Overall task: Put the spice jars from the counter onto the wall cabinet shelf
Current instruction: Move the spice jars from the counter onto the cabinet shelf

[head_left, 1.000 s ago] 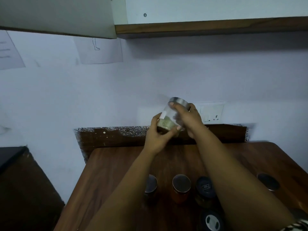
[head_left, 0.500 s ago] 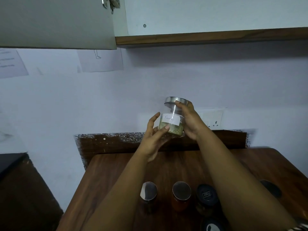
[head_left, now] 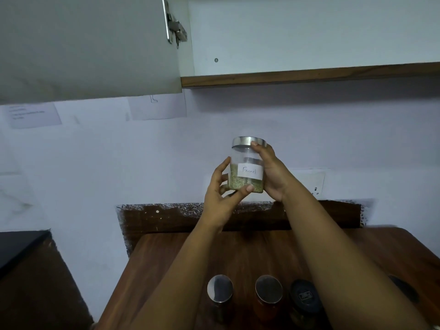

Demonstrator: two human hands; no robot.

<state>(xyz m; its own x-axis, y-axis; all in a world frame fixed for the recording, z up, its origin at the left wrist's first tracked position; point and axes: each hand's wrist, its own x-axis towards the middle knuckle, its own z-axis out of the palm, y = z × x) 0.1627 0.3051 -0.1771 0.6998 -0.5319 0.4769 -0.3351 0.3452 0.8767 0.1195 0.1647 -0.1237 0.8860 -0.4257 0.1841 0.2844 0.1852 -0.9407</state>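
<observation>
Open grey wall cabinet door (head_left: 90, 46) overhead; dark wooden table (head_left: 250, 253) below. Both hands, left (head_left: 220, 198) and right (head_left: 271, 173), grasp clear steel-lidded fennel jar (head_left: 246, 165) mid-air. Lift upright, clear the wooden shelf edge (head_left: 309, 73), set down flat.

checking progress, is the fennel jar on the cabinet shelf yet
No, the fennel jar is held in the air between the left hand and right hand, well below the cabinet.
</observation>
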